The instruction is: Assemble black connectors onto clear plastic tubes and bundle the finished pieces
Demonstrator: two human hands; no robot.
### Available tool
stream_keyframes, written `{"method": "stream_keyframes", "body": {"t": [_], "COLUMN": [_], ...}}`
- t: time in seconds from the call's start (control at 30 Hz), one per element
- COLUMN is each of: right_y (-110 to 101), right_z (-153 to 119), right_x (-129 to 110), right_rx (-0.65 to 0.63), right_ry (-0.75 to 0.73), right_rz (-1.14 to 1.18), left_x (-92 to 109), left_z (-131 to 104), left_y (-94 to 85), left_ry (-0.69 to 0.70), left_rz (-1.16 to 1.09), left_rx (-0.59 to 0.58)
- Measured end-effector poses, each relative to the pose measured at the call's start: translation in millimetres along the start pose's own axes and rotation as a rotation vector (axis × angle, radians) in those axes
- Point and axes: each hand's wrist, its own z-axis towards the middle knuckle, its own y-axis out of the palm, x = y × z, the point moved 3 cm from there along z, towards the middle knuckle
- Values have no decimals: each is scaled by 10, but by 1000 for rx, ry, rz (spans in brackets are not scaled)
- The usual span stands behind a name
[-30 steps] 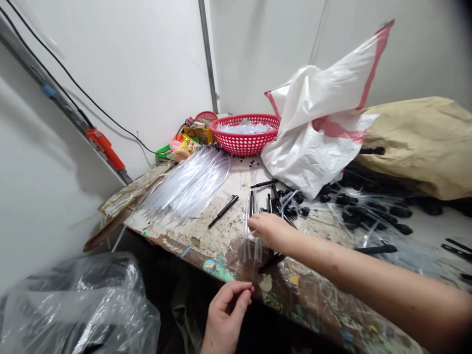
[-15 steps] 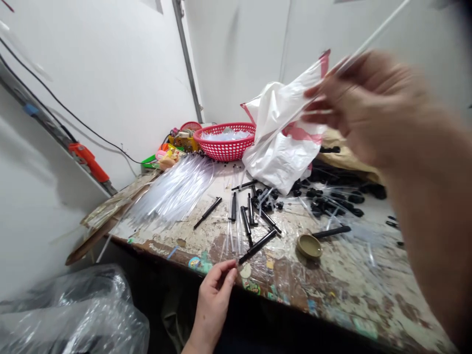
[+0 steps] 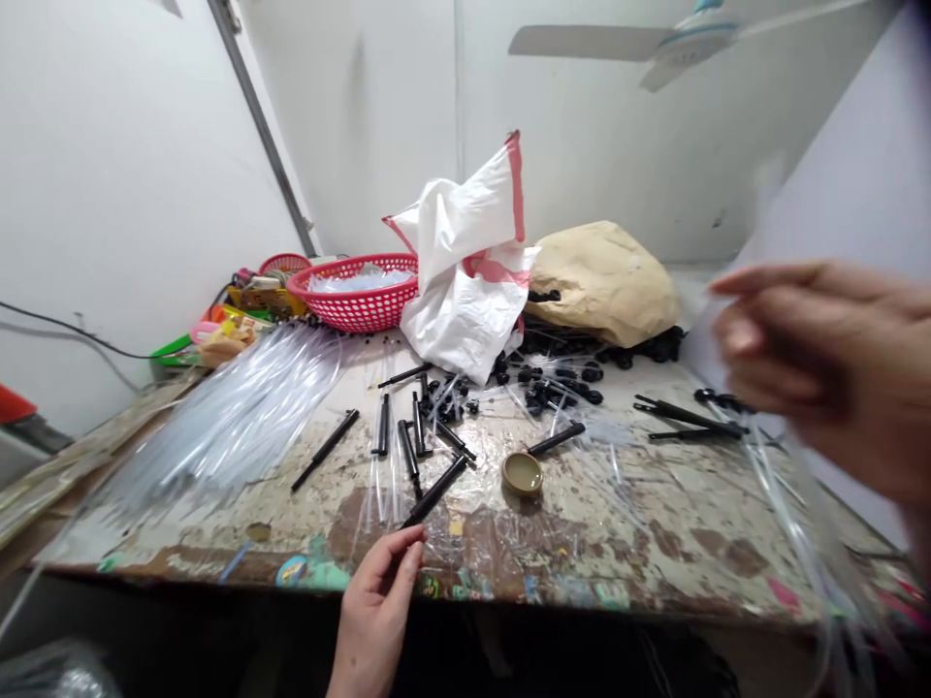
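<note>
My left hand (image 3: 382, 593) is closed in a pinch at the table's front edge, beside the lower end of a black rod (image 3: 438, 488); what its fingertips hold is too small to make out. At the right, my right hand (image 3: 821, 359) is raised and blurred, its fingers curled, and whatever they hold is unclear. Several black tubular parts (image 3: 407, 451) lie mid-table near thin clear tubes. A small round dish (image 3: 522, 474) of liquid stands to their right, touching or close to another black rod (image 3: 557, 439).
A bundle of clear tubes (image 3: 240, 417) lies at the left. Behind are a red basket (image 3: 356, 308), a white sack (image 3: 465, 281) and a brown paper bag (image 3: 607, 281). More clear tubes (image 3: 789, 523) hang over the right edge. A fan (image 3: 694, 41) is above.
The view has turned to the right. My right hand has moved down and away from the white sack; the white tube seen in it before is no longer clear. My left hand keeps its pinch.
</note>
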Motion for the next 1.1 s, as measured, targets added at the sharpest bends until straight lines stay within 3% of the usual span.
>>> {"method": "stream_keyframes", "body": {"t": [0.1, 0.2, 0.3, 0.53, 0.67, 0.77, 0.97, 1.1], "right_y": [1, -17, -75, -163, -167, -216, -309, -127], "right_z": [17, 154, 334, 655, 722, 722, 625, 438], "right_x": [577, 1263, 1790, 2409, 2570, 2564, 2195, 1864], "right_rx": [1, 62, 106, 56, 1, 32, 147, 82], "right_ry": [272, 497, 597, 689, 706, 710, 665, 641], "right_rz": [36, -246, -417, -694, -746, -748, -627, -482], "left_x": [19, 36, 30, -48, -115, -128, -100, -72], "left_z": [64, 131, 200, 335, 333, 319, 332, 329], "left_y": [119, 265, 404, 568, 592, 607, 587, 571], "left_ry": [39, 64, 55, 41, -71, -120, -109, -117], "left_rz": [3, -19, -42, -136, -234, -267, -233, -203], "left_rx": [-28, -53, -81, -112, -42, -38, -64, -138]}}
